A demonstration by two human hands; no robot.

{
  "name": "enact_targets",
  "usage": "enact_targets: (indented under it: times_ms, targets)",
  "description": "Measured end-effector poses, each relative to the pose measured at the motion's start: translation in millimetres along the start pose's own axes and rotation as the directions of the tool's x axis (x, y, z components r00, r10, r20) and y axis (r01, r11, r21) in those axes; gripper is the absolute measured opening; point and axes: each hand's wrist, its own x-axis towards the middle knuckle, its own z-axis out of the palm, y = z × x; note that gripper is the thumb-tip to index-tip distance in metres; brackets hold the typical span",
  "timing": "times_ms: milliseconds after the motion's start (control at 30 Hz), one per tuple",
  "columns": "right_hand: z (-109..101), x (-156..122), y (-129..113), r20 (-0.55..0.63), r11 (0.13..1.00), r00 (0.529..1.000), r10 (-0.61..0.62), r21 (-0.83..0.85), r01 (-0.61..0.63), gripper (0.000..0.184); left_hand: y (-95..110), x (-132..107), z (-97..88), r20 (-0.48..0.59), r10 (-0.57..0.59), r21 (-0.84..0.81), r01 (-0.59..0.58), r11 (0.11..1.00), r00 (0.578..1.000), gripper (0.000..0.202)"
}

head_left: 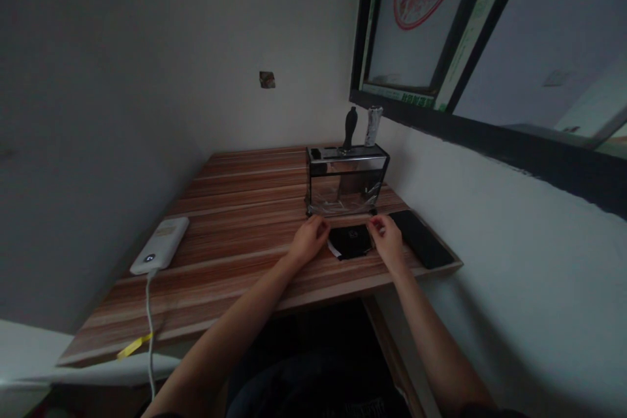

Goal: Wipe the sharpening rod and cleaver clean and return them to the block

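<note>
A small, flat black piece [350,241], possibly cloth, lies on the table near its front edge. It has a faint mark in the middle and a pale strip along its left side. At its upper left corner my left hand [311,237] has its fingers closed in a pinch. My right hand [386,240] pinches the opposite upper corner, thumb and forefinger together. The dim light hides exactly how much of the piece sits between the fingertips.
Just behind the hands stands a shiny knife holder [347,183] with a black handle [350,127] and a pale wrapped handle [373,125] on top. A black phone [422,240] lies on the right. A white power bank [161,245] with a cable [149,313] is far left.
</note>
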Motion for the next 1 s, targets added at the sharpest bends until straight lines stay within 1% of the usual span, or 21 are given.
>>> enact_targets:
  times_ms: [67,100,167,200,233,267,300,333,367,400,433,467,500,533,567,600,700,733,900,1000]
  targets:
    - [-5,-1,-14,-0.057,0.999,0.998,-0.04,-0.033,0.038,0.018,3,-5,-8.1,0.036,0.033,0.0,-0.033,0.999,0.999,0.017]
    - [-7,-3,-23,-0.055,0.997,0.996,-0.073,-0.044,0.071,0.02,4,-8,-13.2,0.066,0.053,0.002,-0.054,0.999,0.996,0.019]
    - [-7,-6,-47,0.038,0.987,0.987,-0.154,-0.029,0.155,0.022,2,-18,-24.6,0.149,0.099,0.012,-0.102,0.995,0.984,0.023]
    - [-5,-9,-60,0.117,0.977,0.971,-0.209,-0.014,0.212,0.023,0,-25,-30.5,0.195,0.121,0.021,-0.127,0.992,0.973,0.023]
    - [-1,-11,-73,0.205,0.956,0.935,-0.289,0.013,0.293,0.024,-3,-31,-36.4,0.241,0.141,0.032,-0.153,0.988,0.96,0.022]
    - [4,-14,-86,0.299,0.917,0.869,-0.393,0.053,0.396,0.025,-8,-38,-41.9,0.281,0.157,0.046,-0.176,0.983,0.947,0.021]
    - [11,-17,-97,0.404,0.845,0.753,-0.52,0.114,0.522,0.026,-12,-45,-46.8,0.317,0.166,0.063,-0.196,0.979,0.934,0.018]
    - [19,-20,-107,0.457,0.757,0.63,-0.629,0.172,0.631,0.027,-17,-51,-51.0,0.347,0.168,0.084,-0.209,0.974,0.923,0.016]
    - [28,-23,-115,0.485,0.664,0.512,-0.709,0.216,0.716,0.029,-22,-56,-54.4,0.37,0.163,0.109,-0.217,0.97,0.915,0.014]
    - [38,-25,-120,0.499,0.576,0.409,-0.765,0.244,0.78,0.031,-27,-60,-57.0,0.388,0.151,0.136,-0.218,0.966,0.909,0.014]
    - [47,-27,-124,0.499,0.501,0.329,-0.802,0.262,0.825,0.034,-32,-63,-58.7,0.399,0.134,0.164,-0.215,0.963,0.907,0.014]
    - [56,-29,-126,0.493,0.44,0.268,-0.828,0.274,0.855,0.036,-35,-65,-59.7,0.406,0.116,0.192,-0.209,0.959,0.906,0.013]
    - [63,-31,-126,0.484,0.394,0.226,-0.845,0.279,0.876,0.037,-38,-65,-59.9,0.41,0.097,0.217,-0.201,0.955,0.907,0.013]
    - [70,-33,-125,0.474,0.368,0.206,-0.856,0.279,0.887,0.038,-40,-64,-59.6,0.411,0.079,0.241,-0.192,0.951,0.908,0.013]
    - [75,-34,-124,0.467,0.358,0.202,-0.861,0.274,0.893,0.039,-41,-63,-58.9,0.411,0.063,0.262,-0.184,0.947,0.91,0.013]
    - [79,-35,-123,0.462,0.363,0.213,-0.861,0.265,0.893,0.04,-42,-61,-58.0,0.409,0.049,0.279,-0.176,0.944,0.911,0.012]
    - [86,-37,-118,0.46,0.414,0.277,-0.844,0.23,0.88,0.041,-41,-57,-55.5,0.397,0.023,0.31,-0.158,0.937,0.917,0.012]
    - [87,-37,-117,0.461,0.425,0.29,-0.839,0.222,0.877,0.041,-41,-56,-55.1,0.391,0.019,0.313,-0.153,0.937,0.92,0.012]
    - [88,-37,-118,0.468,0.459,0.322,-0.823,0.213,0.863,0.04,-41,-56,-55.0,0.368,0.013,0.311,-0.136,0.941,0.93,0.007]
    - [88,-36,-120,0.474,0.486,0.343,-0.811,0.219,0.846,0.04,-41,-56,-55.4,0.366,0.011,0.31,-0.133,0.941,0.93,0.008]
